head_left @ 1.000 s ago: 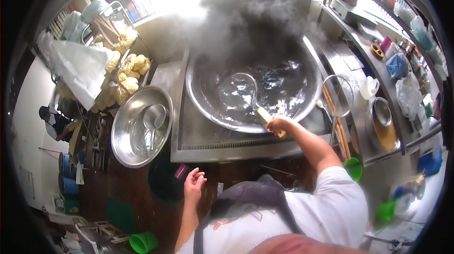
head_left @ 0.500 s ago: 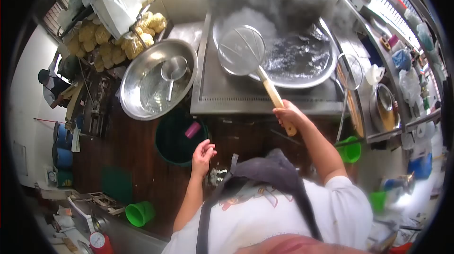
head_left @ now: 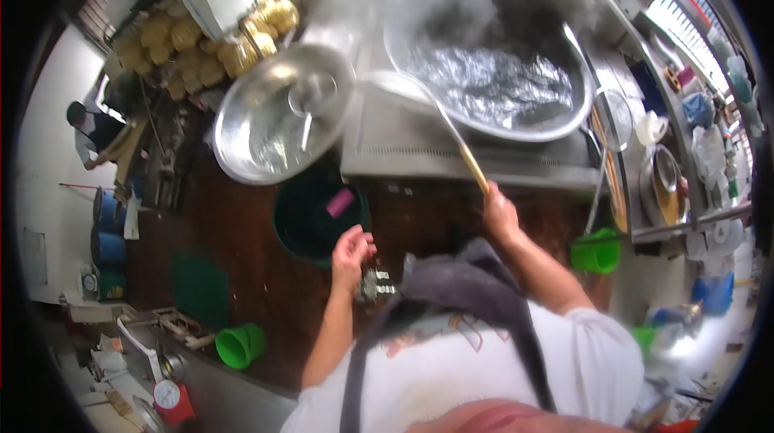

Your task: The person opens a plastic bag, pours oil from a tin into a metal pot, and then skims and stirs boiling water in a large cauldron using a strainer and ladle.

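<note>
My right hand (head_left: 501,211) is wrapped round the wooden handle of a long strainer (head_left: 403,88). The strainer's head is tilted and slightly blurred, over the metal counter between the two big vessels. Behind it, a large steaming pot (head_left: 584,110) holds bubbling liquid. To the left, a wide metal basin (head_left: 235,131) contains clear liquid and a metal dipper (head_left: 313,94). My left hand (head_left: 351,257) holds nothing, its fingers loosely bent and apart, beside a dark green tub (head_left: 294,231) with a pink object (head_left: 340,203) in it.
Bags of yellow food (head_left: 205,54) are piled at the upper left. A co-worker (head_left: 97,131) stands at the far left. Green buckets (head_left: 240,346) stand low on both sides. On the right, a metal shelf (head_left: 645,231) holds bowls and a jug. Steam hides the pot's back.
The strainer has come up out of the pot's liquid and swung left towards the basin, its head turning edge-on. My right hand moved with it. The view has shifted downwards.
</note>
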The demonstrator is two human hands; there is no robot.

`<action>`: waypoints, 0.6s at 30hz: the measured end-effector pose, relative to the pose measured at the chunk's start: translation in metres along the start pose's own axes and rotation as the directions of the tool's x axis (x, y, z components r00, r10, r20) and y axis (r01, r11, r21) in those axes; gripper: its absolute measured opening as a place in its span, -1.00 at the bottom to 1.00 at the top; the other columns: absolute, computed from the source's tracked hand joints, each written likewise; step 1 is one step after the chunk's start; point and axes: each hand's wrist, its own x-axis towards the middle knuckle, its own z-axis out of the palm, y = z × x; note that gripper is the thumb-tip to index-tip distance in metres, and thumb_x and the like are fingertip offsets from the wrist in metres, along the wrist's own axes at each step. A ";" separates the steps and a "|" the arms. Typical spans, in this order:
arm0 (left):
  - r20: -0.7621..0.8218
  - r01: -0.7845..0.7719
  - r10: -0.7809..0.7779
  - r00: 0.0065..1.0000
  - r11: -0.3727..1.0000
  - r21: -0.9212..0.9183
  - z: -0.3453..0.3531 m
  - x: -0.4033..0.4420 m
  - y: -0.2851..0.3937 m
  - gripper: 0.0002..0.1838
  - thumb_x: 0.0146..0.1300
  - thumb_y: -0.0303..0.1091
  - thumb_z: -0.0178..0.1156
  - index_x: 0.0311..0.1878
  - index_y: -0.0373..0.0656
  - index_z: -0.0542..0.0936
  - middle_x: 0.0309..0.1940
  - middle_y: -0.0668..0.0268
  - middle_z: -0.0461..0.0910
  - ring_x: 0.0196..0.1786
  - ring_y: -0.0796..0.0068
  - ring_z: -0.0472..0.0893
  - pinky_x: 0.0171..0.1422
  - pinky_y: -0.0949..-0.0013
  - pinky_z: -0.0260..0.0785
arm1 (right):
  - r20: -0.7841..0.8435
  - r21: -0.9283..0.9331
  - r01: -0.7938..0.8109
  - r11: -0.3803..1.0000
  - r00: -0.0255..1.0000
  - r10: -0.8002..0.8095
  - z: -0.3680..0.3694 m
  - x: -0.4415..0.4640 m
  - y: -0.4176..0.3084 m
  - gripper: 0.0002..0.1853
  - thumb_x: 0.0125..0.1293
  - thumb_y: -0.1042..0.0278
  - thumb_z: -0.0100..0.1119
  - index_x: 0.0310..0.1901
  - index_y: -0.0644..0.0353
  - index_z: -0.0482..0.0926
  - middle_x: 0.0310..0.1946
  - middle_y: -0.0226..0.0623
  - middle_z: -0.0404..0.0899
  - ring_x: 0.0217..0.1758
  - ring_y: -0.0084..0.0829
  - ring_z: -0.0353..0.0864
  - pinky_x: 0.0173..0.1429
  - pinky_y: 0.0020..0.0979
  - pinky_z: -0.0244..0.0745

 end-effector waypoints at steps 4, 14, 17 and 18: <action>0.047 -0.027 0.027 0.999 1.000 -0.012 0.013 0.020 -0.007 -0.61 0.46 -0.41 0.14 0.30 -0.25 0.45 -0.01 0.15 0.67 -0.13 0.41 0.70 0.02 0.36 0.58 | 0.244 -0.134 -0.049 0.990 0.966 0.081 0.039 -0.002 0.041 -0.74 0.43 0.32 -0.04 0.06 0.21 0.28 -0.40 0.08 0.62 -0.37 0.18 0.65 -0.32 0.14 0.54; 0.050 0.028 -0.029 0.998 0.999 0.033 0.106 0.099 0.020 -0.60 0.44 -0.42 0.15 0.30 -0.27 0.44 0.01 0.14 0.66 -0.12 0.38 0.71 0.07 0.33 0.58 | 0.004 0.229 -0.180 0.957 0.983 0.184 -0.061 0.162 0.088 -0.62 0.33 0.31 0.18 0.14 0.08 0.34 -0.42 0.15 0.65 -0.28 0.28 0.64 -0.19 0.19 0.53; 0.013 0.067 -0.068 0.998 0.997 0.029 0.146 0.122 0.037 -0.60 0.44 -0.42 0.16 0.29 -0.27 0.45 0.01 0.14 0.66 -0.12 0.38 0.71 0.06 0.32 0.59 | -0.163 0.254 -0.202 0.946 0.955 0.248 -0.097 0.244 0.160 -0.59 0.37 0.35 0.16 0.19 0.12 0.31 -0.39 0.24 0.64 -0.25 0.32 0.63 -0.19 0.19 0.55; 0.002 0.078 -0.078 0.997 0.997 0.029 0.158 0.132 0.040 -0.60 0.44 -0.42 0.16 0.29 -0.26 0.45 0.01 0.14 0.66 -0.12 0.38 0.71 0.06 0.32 0.59 | -0.215 0.198 -0.222 0.955 0.941 0.263 -0.098 0.273 0.198 -0.58 0.36 0.34 0.16 0.20 0.12 0.31 -0.38 0.23 0.65 -0.24 0.30 0.65 -0.17 0.17 0.57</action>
